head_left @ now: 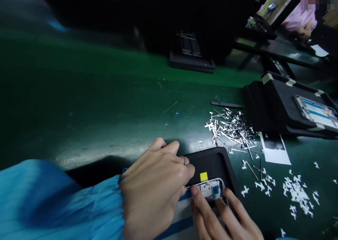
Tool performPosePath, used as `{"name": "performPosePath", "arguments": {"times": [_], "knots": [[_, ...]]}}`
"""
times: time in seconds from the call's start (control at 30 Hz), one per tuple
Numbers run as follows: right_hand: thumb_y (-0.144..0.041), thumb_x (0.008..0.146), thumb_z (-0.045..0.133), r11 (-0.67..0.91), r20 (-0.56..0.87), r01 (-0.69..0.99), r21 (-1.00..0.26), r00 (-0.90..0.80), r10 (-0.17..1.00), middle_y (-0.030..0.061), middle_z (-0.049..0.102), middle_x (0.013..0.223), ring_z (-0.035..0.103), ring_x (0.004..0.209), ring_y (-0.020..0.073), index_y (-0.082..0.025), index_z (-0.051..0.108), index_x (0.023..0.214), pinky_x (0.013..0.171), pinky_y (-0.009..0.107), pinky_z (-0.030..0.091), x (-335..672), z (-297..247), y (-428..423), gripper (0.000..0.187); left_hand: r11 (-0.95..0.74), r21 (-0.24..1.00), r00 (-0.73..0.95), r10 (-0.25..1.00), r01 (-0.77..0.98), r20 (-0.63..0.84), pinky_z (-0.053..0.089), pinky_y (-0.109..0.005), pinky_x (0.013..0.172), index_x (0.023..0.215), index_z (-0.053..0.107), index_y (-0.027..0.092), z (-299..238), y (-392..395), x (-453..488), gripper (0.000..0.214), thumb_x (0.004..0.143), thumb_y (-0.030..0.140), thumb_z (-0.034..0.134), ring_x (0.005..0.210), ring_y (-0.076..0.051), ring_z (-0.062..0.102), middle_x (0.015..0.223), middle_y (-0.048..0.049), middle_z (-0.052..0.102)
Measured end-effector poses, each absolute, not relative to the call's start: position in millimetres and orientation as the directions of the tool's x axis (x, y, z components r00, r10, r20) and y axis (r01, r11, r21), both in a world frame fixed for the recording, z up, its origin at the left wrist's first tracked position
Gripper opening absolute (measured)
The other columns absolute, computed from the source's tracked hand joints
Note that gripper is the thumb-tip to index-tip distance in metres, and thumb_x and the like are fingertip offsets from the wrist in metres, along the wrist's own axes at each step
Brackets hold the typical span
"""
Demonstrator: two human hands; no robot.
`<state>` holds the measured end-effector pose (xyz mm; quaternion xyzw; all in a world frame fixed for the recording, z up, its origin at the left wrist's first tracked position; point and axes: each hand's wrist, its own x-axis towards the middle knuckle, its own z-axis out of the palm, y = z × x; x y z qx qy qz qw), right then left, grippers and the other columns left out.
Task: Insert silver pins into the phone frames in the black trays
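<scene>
A phone frame (211, 189) with a silver rim, small inner parts and a blue-and-white striped face lies in a black padded tray (211, 159). A yellow tab (204, 177) sticks out at its upper edge. My left hand (155, 183), with a ring on one finger, is closed in a curl over the left part of the frame. Its fingertips are mostly hidden, so what they pinch cannot be made out. My right hand (224, 219) grips the frame's right end, one fingertip pressed on the upper rim and others at the right corner.
Right of the tray lie a pile of thin dark and silver strips (232, 127), white cross-shaped pieces (298, 194) and a printed paper (276, 150). Dark tweezers (227, 105) lie behind. Black trays (280, 102) bear another phone frame (317, 111). A co-worker's pink sleeve (301, 14) shows far right.
</scene>
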<state>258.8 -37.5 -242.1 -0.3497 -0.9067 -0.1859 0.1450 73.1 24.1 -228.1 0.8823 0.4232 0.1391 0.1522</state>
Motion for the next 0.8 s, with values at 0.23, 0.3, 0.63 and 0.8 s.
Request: {"name": "performPosePath", "arguments": {"times": [0.23,0.3,0.63,0.8], "knots": [[-0.008,0.086,0.04,0.686,0.43,0.669,0.286,-0.729,0.532,-0.0103,0.064,0.094,0.053,0.063,0.0084,-0.022,0.061,0.074,0.069,0.026,0.046,251,-247,-34,0.029,-0.417,0.538,0.487,0.873,0.732,0.014,0.039,-0.034,0.083,0.075,0.062,0.025,-237,23,73,0.017,0.076,0.032,0.046,0.088,-0.021,0.052,0.066,0.0,0.06],[-0.008,0.085,0.042,0.694,0.429,0.662,0.284,-0.735,0.525,-0.0077,0.063,0.098,0.054,0.063,0.0073,-0.021,0.061,0.074,0.07,0.024,0.046,255,-250,-36,0.026,-0.402,0.549,0.477,0.879,0.733,0.005,0.038,-0.034,0.084,0.076,0.062,0.025,-240,22,71,0.019,0.077,0.032,0.045,0.089,-0.021,0.052,0.066,-0.0002,0.06],[-0.008,0.086,0.041,0.682,0.445,0.654,0.327,-0.743,0.499,-0.0054,0.065,0.089,0.052,0.055,0.0042,-0.019,0.059,0.071,0.08,0.022,0.046,250,-251,-31,0.026,-0.481,0.492,0.573,0.818,0.726,-0.046,0.037,-0.042,0.085,0.069,0.061,0.023,-220,25,80,0.027,0.07,0.012,0.037,0.094,-0.024,0.054,0.081,-0.0001,0.067],[-0.009,0.087,0.042,0.687,0.443,0.659,0.306,-0.737,0.51,-0.0033,0.063,0.098,0.052,0.06,0.0048,-0.018,0.059,0.071,0.087,0.026,0.043,254,-259,-38,0.025,-0.514,0.372,0.445,0.857,0.773,0.26,0.026,-0.04,0.096,0.088,0.06,0.027,-230,9,64,0.03,0.083,0.023,0.03,0.101,-0.021,0.05,0.1,0.0018,0.063]]}}
